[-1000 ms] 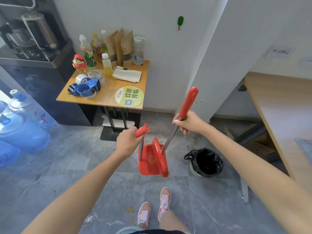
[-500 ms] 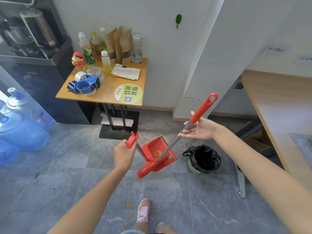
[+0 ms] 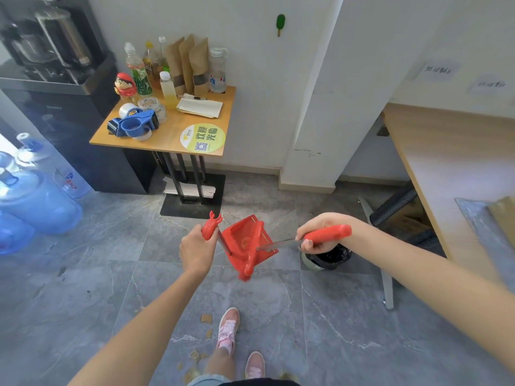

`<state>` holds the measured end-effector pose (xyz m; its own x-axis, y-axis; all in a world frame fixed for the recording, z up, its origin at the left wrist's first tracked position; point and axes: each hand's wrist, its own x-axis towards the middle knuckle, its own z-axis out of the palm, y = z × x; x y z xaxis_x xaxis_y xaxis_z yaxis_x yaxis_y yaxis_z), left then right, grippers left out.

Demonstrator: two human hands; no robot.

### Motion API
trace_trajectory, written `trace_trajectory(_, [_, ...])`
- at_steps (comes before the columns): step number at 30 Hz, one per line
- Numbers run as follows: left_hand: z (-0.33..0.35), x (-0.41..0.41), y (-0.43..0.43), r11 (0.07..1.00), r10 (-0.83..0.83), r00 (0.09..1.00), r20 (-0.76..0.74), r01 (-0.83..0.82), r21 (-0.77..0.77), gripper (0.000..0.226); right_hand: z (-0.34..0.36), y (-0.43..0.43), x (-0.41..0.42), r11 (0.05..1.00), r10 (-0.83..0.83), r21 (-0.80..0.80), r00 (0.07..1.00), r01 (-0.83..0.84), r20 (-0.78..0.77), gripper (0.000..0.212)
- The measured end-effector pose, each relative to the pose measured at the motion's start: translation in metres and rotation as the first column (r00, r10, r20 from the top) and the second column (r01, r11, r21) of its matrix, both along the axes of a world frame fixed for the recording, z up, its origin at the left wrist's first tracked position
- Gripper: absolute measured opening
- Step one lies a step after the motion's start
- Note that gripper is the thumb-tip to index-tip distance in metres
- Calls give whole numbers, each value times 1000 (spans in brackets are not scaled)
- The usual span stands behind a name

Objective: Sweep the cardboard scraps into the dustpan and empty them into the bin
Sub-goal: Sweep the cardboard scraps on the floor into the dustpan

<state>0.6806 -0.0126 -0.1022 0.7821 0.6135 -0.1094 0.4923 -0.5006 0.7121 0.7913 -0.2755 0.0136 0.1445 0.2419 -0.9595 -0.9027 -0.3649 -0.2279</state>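
- Your left grip (image 3: 198, 252) is curled round the red handle of the dustpan (image 3: 241, 238). Only the back of the hand faces the camera, so the fingertips are hidden.
- The dustpan hangs tilted above the grey floor (image 3: 83, 288), near the centre of the view, with its open face turned up toward you.
- A round pale mark shows on the pan's inner wall. You cannot tell whether it is a scrap or a moulded label.
- Your right grip (image 3: 320, 236) is wrapped round the red handle of the broom (image 3: 331, 232). The thin metal shaft runs toward 9 o'clock, across the dustpan.
- The broom's head, at the pan's lower edge, is smeared by blur, and its bristles cannot be made out.
- The bin (image 3: 331, 259), lined in black, stands on the floor at 3 o'clock from the dustpan. Your right grip and wrist cover most of its opening.
- The cardboard scraps (image 3: 206, 318) lie on the floor at 6 o'clock from the dustpan, just beside the toe of your pink shoe (image 3: 230, 327).
- More bits trail toward the bottom edge, partly hidden by your leg and too small to count.
- A small counter (image 3: 167, 135) at 11 o'clock carries bottles, paper pouches and a blue tape dispenser.
- The blue water jugs (image 3: 36, 201) at 9 o'clock are cut off by the frame.
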Motion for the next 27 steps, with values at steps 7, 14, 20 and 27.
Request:
trace_trajectory(7, [-1, -64, -27, 998, 33, 999, -40, -30, 64, 38, -33, -28, -70, 953, 285, -109, 958, -281, 19, 17])
trace_trajectory(14, [-5, -120, -29, 990, -10, 995, -97, 24, 142, 40, -43, -55, -125, 969, 177, -190, 979, -155, 105, 13])
trace_trajectory(20, [-13, -167, -21, 993, 3, 989, -150, 15, 119, 35, -34, -83, -163, 967, 147, -235, 971, -101, 189, 8])
trace_trajectory(27, [-22, -242, 9, 1000, 19, 985, -174, -22, -14, 42, -49, -54, -235, 925, 214, -354, 960, -140, 180, 18])
